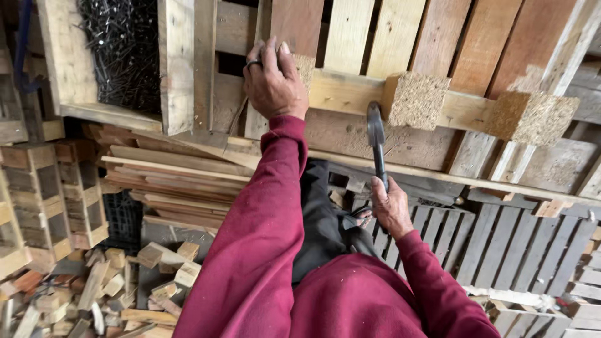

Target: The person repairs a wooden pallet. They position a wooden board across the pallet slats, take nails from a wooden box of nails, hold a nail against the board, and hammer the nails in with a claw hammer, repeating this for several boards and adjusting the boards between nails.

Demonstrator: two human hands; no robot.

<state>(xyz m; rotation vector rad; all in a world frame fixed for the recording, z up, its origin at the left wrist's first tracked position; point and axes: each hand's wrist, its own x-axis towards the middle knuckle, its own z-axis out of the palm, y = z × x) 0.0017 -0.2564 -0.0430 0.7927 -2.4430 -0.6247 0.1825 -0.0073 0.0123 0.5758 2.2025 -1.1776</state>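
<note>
A wooden pallet (350,94) is stood across the work area, directly ahead of both hands, with its underside turned toward the person so that the stringer board and the blocks are exposed. Pressed-chip blocks (416,100) are seen fixed along the stringer, to the right of the left hand and just above and to the right of the hammer head.

Beyond the left hand, at upper left, a box of loose dark nails (122,50) is kept, apparently so that fasteners stay within reach. Below the left arm a stack of thin slats (175,178) is laid flat, and further down a heap of offcut blocks (113,281) is spread. To the right of the right hand, grey weathered pallets (519,244) are laid.

The left hand (273,81) is closed over the upper edge of the stringer, fingers curled over the top beside a chip block; the grip is judged to steady the pallet against blows. A ring is worn on one finger.

The right hand (391,209) is wrapped fully around the lower handle of a hammer (377,141). The hammer is held near upright, head uppermost, with the head close against the face of the stringer between the two hands; whether it is touching the wood cannot be told. The low grip is judged to give swing leverage.
</note>
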